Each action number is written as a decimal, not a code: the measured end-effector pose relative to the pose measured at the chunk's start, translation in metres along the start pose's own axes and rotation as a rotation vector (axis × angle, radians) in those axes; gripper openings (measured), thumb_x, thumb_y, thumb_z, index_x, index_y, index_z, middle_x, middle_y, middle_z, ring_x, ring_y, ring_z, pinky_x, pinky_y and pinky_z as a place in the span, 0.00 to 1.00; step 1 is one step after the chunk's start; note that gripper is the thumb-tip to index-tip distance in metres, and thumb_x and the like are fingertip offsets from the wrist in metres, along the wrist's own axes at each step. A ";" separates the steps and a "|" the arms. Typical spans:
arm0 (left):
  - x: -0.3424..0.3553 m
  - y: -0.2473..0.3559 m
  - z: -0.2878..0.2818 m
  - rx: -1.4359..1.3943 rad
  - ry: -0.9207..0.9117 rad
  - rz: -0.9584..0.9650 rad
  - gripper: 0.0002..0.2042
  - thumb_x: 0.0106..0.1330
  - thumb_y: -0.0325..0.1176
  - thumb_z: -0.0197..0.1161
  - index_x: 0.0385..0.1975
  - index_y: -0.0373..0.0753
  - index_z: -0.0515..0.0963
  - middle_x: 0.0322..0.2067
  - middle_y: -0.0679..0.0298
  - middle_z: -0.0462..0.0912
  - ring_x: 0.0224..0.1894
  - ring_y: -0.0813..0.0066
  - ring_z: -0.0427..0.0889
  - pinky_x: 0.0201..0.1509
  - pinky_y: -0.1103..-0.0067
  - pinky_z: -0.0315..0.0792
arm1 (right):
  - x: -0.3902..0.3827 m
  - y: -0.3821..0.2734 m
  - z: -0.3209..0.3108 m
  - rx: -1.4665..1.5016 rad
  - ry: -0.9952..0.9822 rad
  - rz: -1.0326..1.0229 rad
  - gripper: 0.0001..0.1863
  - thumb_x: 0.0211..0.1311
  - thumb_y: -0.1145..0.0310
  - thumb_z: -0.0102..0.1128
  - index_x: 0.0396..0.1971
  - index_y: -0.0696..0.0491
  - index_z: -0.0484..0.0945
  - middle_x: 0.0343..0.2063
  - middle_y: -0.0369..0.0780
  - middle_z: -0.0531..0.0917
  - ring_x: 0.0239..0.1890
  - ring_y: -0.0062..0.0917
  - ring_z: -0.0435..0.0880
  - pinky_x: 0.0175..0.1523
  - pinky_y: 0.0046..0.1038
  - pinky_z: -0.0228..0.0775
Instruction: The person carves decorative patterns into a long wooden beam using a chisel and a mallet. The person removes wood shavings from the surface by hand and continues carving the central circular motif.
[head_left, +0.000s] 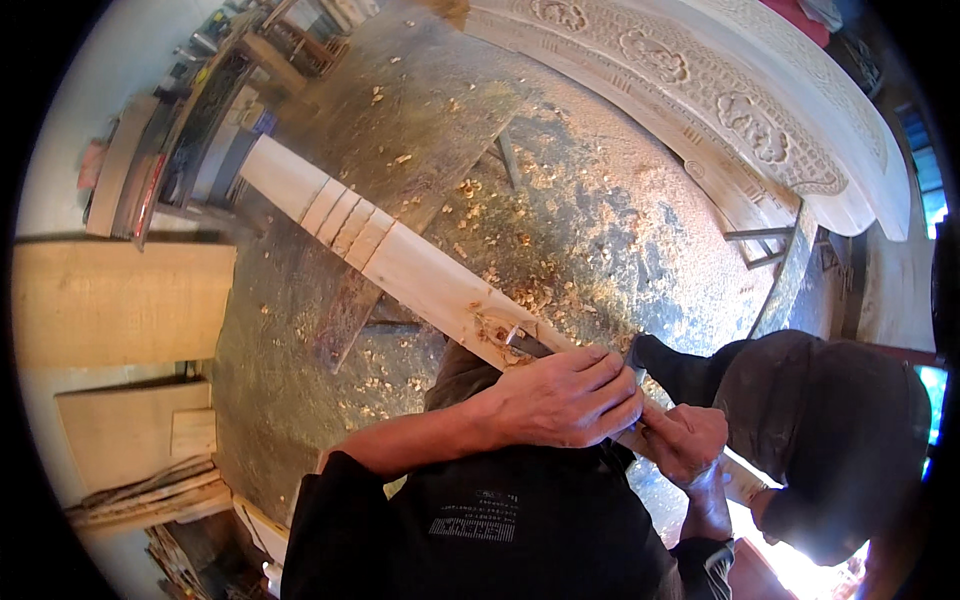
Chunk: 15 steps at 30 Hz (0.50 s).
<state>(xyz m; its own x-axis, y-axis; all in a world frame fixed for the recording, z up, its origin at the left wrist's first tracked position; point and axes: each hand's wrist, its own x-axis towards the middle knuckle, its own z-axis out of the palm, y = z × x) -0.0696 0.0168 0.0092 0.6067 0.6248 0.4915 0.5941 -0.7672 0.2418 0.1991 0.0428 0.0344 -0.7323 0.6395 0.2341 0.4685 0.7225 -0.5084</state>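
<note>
Black shirt with white print (470, 525) sits nearest my camera. Of two hands, I see left hand (570, 400) wrapped over narrow metal chisel (532, 346); right hand (687, 440) clenched just beside, grip partly hidden from me. Chisel tip meets long pale wooden board (430, 285), which crosses near end of dark wooden bench (350, 312). Curled pale shavings (488, 326) near tip.

metal tool (528, 343) partly hidden under left hand (568, 398); plank (425, 278) partly covered by right hand (688, 440); carved panel (705, 85) cut off at top edge; small shelf items (203, 42) blurred, kinds unclear; shirt print (474, 527) too small to read
</note>
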 end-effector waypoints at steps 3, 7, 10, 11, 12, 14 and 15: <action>0.000 0.001 0.000 -0.028 -0.029 -0.034 0.18 0.62 0.36 0.66 0.49 0.33 0.78 0.47 0.53 0.84 0.50 0.57 0.86 0.58 0.66 0.82 | 0.002 0.005 0.001 0.030 0.001 -0.020 0.22 0.50 0.74 0.78 0.48 0.44 0.92 0.17 0.33 0.75 0.17 0.25 0.76 0.22 0.30 0.63; -0.002 0.004 0.004 -0.047 -0.059 -0.079 0.18 0.61 0.35 0.66 0.49 0.33 0.78 0.47 0.52 0.84 0.49 0.58 0.86 0.56 0.66 0.82 | 0.013 0.008 -0.004 0.082 -0.041 -0.031 0.22 0.51 0.74 0.79 0.49 0.45 0.92 0.17 0.33 0.74 0.16 0.24 0.74 0.22 0.28 0.63; 0.001 0.003 0.003 -0.062 -0.084 -0.088 0.18 0.61 0.35 0.66 0.49 0.33 0.78 0.46 0.53 0.84 0.48 0.59 0.86 0.55 0.68 0.83 | 0.015 0.006 -0.010 0.086 -0.075 -0.007 0.22 0.52 0.74 0.79 0.50 0.46 0.92 0.17 0.34 0.75 0.16 0.24 0.75 0.22 0.28 0.64; 0.002 0.003 0.002 -0.067 -0.092 -0.096 0.18 0.61 0.35 0.66 0.48 0.33 0.78 0.46 0.53 0.84 0.48 0.60 0.86 0.55 0.68 0.83 | 0.016 0.007 -0.011 0.093 -0.080 -0.011 0.22 0.52 0.74 0.79 0.50 0.46 0.92 0.17 0.34 0.75 0.16 0.24 0.75 0.23 0.29 0.64; 0.003 0.002 0.002 -0.073 -0.084 -0.098 0.18 0.60 0.35 0.66 0.48 0.33 0.78 0.46 0.53 0.83 0.47 0.60 0.86 0.54 0.69 0.83 | 0.017 0.008 -0.012 0.100 -0.084 -0.014 0.21 0.53 0.74 0.79 0.50 0.47 0.92 0.17 0.34 0.75 0.17 0.24 0.75 0.23 0.29 0.65; 0.004 0.002 0.002 -0.079 -0.070 -0.104 0.18 0.60 0.35 0.67 0.48 0.32 0.78 0.45 0.54 0.83 0.47 0.61 0.86 0.53 0.69 0.82 | 0.018 0.008 -0.014 0.116 -0.090 -0.017 0.21 0.53 0.75 0.79 0.50 0.48 0.92 0.17 0.34 0.75 0.17 0.24 0.75 0.23 0.29 0.65; 0.004 0.002 0.001 -0.085 -0.064 -0.109 0.18 0.60 0.34 0.67 0.48 0.32 0.78 0.45 0.54 0.83 0.46 0.62 0.85 0.53 0.70 0.82 | 0.018 0.007 -0.016 0.126 -0.093 -0.017 0.22 0.53 0.75 0.79 0.50 0.48 0.92 0.17 0.34 0.75 0.17 0.24 0.76 0.22 0.29 0.65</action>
<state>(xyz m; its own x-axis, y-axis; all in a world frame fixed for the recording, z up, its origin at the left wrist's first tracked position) -0.0653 0.0179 0.0105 0.5750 0.7113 0.4044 0.6134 -0.7018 0.3622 0.1970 0.0636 0.0479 -0.7848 0.5964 0.1683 0.3947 0.6905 -0.6062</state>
